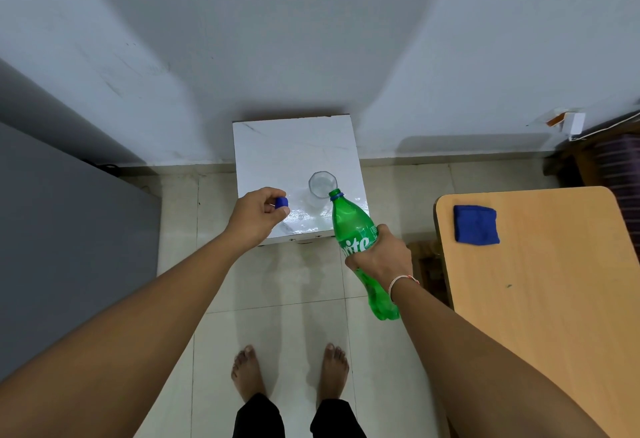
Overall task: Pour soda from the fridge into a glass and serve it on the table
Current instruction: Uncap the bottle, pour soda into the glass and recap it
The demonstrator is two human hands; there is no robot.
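Your right hand (pixel 381 257) held a closed grip around the green soda bottle (pixel 356 240), tilted, its open mouth at the glass (pixel 321 185) rim's 4 o'clock. The glass stood on the white tabletop (pixel 277 150). Your left hand (pixel 256 216) pinched the blue cap (pixel 282 202) at the glass's 9 o'clock.

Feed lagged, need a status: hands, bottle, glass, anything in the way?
Left hand pinching cap. Right hand gripping open bottle, mouth tilted at glass rim. Nothing in the way.
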